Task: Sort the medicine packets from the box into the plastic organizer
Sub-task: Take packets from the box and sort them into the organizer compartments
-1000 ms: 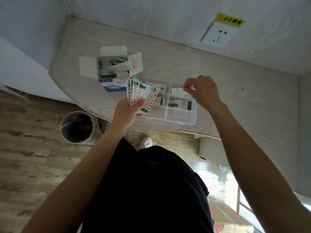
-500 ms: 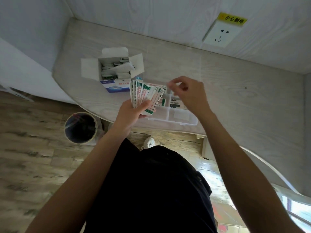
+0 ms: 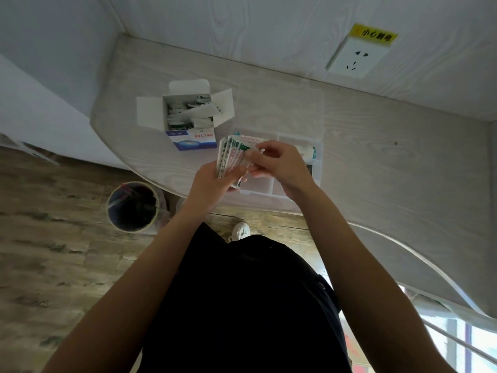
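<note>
My left hand [image 3: 208, 184] grips a fanned stack of medicine packets [image 3: 230, 154], white with green and pink print, above the near left part of the clear plastic organizer [image 3: 317, 170]. My right hand [image 3: 279, 164] reaches across and pinches the rightmost packet of the fan. The organizer lies at the table's front edge and a few packets show in its right compartments; my hands hide most of it. The open white and blue box [image 3: 192, 117] stands behind and to the left, with several packets inside.
The pale wood table [image 3: 376, 157] curves toward me and meets a wall with a white socket [image 3: 355, 59] under a yellow label. A round bin [image 3: 133, 205] stands on the wooden floor below the table's left edge.
My right hand left the organizer's right compartments and moved left to the fan, where it now pinches a packet. My left hand kept the stack roughly in place.
</note>
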Motion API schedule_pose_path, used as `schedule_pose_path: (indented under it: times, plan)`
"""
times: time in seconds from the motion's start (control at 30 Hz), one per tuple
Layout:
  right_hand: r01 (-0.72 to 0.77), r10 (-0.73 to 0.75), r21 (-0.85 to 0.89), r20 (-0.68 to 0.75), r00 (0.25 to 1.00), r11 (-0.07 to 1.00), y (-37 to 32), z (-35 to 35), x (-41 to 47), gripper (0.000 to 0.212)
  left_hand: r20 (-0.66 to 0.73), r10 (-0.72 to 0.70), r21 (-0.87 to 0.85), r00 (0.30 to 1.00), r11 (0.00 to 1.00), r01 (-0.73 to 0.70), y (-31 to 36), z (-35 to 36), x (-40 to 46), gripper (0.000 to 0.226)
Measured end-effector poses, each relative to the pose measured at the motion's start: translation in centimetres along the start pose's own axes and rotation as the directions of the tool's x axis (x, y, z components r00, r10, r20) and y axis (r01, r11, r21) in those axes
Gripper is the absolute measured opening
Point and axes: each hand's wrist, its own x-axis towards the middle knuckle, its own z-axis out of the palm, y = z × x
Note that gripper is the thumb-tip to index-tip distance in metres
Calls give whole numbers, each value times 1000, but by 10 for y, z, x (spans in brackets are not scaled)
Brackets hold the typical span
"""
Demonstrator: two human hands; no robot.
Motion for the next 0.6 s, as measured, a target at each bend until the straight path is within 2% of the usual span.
schedule_pose_path:
  times: [0.13,0.23,0.3,0.37,0.43,0.53,0.6]
  plan:
    - [-3,3,19,-38,999,1000,2,4,1,17,29,3,-125,1000,992,0,0,-3,-3,15]
    - [4,-5,-31,-50,999,999,-1,0,4,12,-36,-42,-232,998,972,32,-3,-10,-4,14]
    - [12,-17,-89,-53,998,996,-2,-8,7,2,-86,-59,-241,995,970,37,-8,-18,-5,16]
    - [61,-95,-255,-122,988,965,1,-19,11,13,-115,-57,-209,992,977,32,-13,-24,-6,19]
    - [111,-211,-443,-184,960,889,7,-25,16,14,-147,-66,-174,987,984,40,-18,-30,-6,22]
    - [170,-334,-626,-154,930,761,18,-18,19,9,-159,-85,-183,984,982,55,-20,-34,-6,16]
    - [155,-350,-699,-144,926,698,26,-11,21,5,-153,-90,-200,984,978,59,-20,-35,-6,16]
